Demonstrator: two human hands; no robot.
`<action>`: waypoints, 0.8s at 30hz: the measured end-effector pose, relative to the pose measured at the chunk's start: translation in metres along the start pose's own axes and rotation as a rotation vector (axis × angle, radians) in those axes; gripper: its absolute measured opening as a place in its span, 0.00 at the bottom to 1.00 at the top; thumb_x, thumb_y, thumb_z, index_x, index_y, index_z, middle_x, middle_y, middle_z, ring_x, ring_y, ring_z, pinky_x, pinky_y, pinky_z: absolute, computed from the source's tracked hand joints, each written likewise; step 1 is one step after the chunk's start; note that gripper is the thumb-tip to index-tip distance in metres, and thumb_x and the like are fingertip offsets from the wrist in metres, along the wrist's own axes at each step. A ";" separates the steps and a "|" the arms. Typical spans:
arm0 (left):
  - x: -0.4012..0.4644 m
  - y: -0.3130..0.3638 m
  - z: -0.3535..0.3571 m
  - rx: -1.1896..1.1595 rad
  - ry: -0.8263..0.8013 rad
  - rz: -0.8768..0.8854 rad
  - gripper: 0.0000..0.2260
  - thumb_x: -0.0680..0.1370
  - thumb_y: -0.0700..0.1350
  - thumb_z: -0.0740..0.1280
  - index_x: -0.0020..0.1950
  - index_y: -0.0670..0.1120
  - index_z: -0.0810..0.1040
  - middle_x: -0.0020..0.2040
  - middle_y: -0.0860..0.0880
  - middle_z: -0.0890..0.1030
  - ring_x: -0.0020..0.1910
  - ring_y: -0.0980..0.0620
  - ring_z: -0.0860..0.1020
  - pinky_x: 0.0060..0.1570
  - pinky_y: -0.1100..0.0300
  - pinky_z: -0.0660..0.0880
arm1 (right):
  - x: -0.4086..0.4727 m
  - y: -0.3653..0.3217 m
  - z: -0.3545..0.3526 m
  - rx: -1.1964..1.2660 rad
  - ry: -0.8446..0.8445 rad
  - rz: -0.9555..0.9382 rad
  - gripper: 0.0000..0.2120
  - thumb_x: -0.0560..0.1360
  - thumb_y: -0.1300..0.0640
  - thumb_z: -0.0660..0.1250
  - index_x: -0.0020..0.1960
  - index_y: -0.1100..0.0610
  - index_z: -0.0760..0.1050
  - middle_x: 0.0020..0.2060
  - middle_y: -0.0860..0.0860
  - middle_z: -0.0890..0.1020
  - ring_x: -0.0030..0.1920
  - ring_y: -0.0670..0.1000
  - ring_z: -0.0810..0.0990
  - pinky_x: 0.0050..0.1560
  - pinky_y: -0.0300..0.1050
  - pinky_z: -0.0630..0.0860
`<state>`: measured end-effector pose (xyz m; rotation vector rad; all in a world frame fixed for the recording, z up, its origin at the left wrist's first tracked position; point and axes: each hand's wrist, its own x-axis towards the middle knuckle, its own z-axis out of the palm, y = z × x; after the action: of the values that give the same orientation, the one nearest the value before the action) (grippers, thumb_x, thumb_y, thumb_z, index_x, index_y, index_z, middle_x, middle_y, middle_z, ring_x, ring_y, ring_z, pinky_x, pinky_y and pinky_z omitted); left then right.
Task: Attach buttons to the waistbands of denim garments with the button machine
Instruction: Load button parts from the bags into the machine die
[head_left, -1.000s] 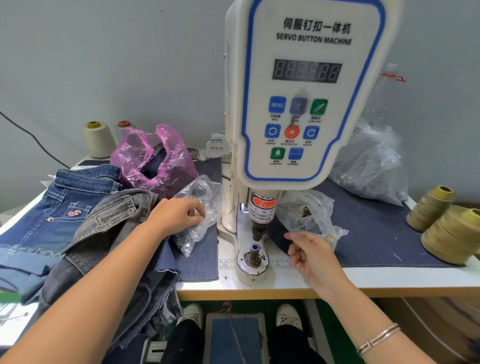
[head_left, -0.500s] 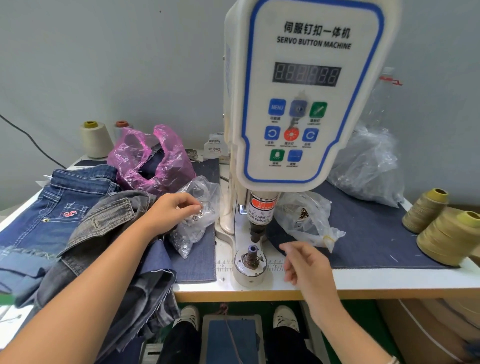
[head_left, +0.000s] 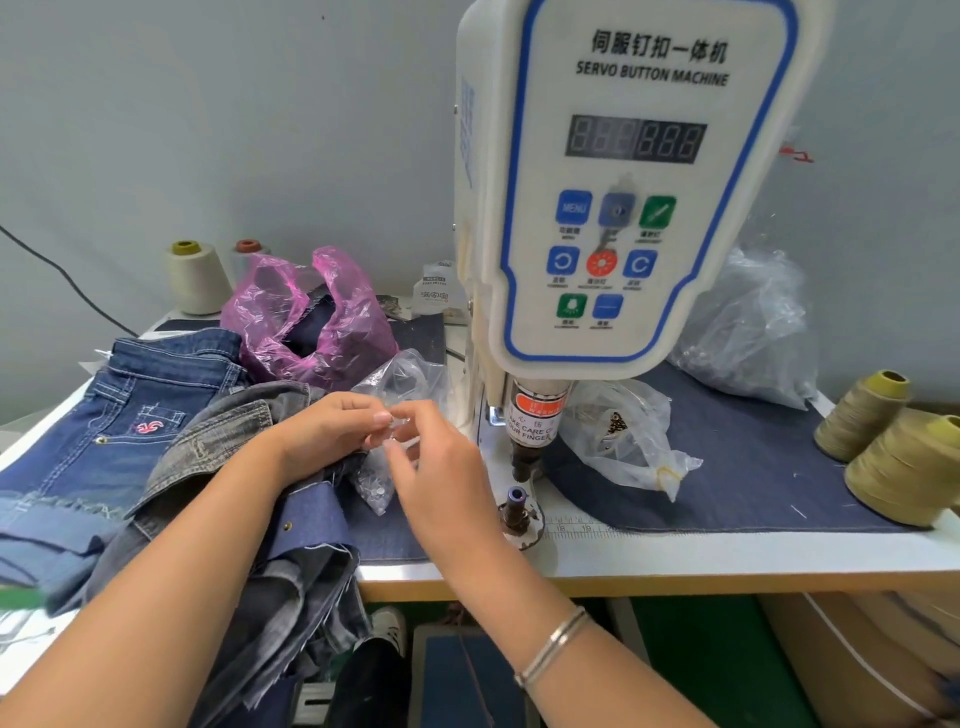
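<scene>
Two hands: your left hand (head_left: 332, 431) and right hand (head_left: 441, 467) meet just left of the button machine (head_left: 618, 208), fingertips together over the grey garment.
Left hand: fingers curled in, pinching something tiny and pale. I'd guess it's a button out of the bag, but it's too blurred to call.
Right hand: fingers loosely bent and reaching into the same spot. Can't tell if it actually has hold of anything yet.
Why there: looks like you're passing or sorting a piece right beside the lower die (head_left: 516, 506), so the trip to load it is short.
Clear bag, left of the machine: the small clear bag (head_left: 400, 384) sits just behind your hands, mouth towards you, with small metal bits showing at its bottom.
Clear bag, right of the machine: another clear bag (head_left: 623, 441) lies on the dark denim mat (head_left: 753, 467) with a few brownish pieces inside, handy for your right hand.
Pink bag: the pink bag (head_left: 306, 322) towards the table's back left holds dark fabric.
Big bag: the crumpled clear bag (head_left: 748, 332) near the back right edge, contents unreadable.
Denim: the grey garment (head_left: 234, 441) is under your left forearm at the table's (head_left: 727, 558) front left, the blue jeans (head_left: 119, 415) beside it at the left edge. Nothing is on the die yet.
Thread: two olive cones (head_left: 904, 457) stand at the right edge.
</scene>
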<state>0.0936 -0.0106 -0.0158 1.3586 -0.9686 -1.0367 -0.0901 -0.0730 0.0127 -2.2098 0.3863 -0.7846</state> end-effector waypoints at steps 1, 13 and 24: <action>0.000 0.000 0.000 -0.018 0.007 0.000 0.20 0.59 0.60 0.80 0.28 0.47 0.77 0.32 0.47 0.71 0.33 0.53 0.71 0.40 0.61 0.69 | 0.006 0.001 0.002 -0.004 0.005 0.019 0.09 0.79 0.57 0.64 0.58 0.55 0.73 0.48 0.52 0.82 0.47 0.54 0.80 0.48 0.53 0.76; -0.001 0.000 0.002 -0.049 -0.007 0.010 0.19 0.59 0.60 0.80 0.29 0.47 0.79 0.28 0.51 0.72 0.30 0.56 0.72 0.38 0.66 0.72 | 0.019 0.014 0.007 -0.251 0.029 -0.117 0.10 0.80 0.52 0.63 0.52 0.59 0.77 0.41 0.55 0.84 0.41 0.56 0.82 0.42 0.53 0.76; 0.004 -0.008 -0.001 -0.040 0.159 0.029 0.24 0.62 0.61 0.78 0.38 0.43 0.74 0.29 0.52 0.71 0.30 0.59 0.72 0.37 0.66 0.69 | -0.070 0.016 -0.034 0.047 -0.034 0.022 0.05 0.76 0.47 0.62 0.42 0.45 0.73 0.31 0.46 0.76 0.35 0.46 0.76 0.33 0.36 0.73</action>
<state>0.0956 -0.0135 -0.0242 1.3683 -0.8431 -0.9071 -0.1659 -0.0679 -0.0098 -2.1689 0.3718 -0.7363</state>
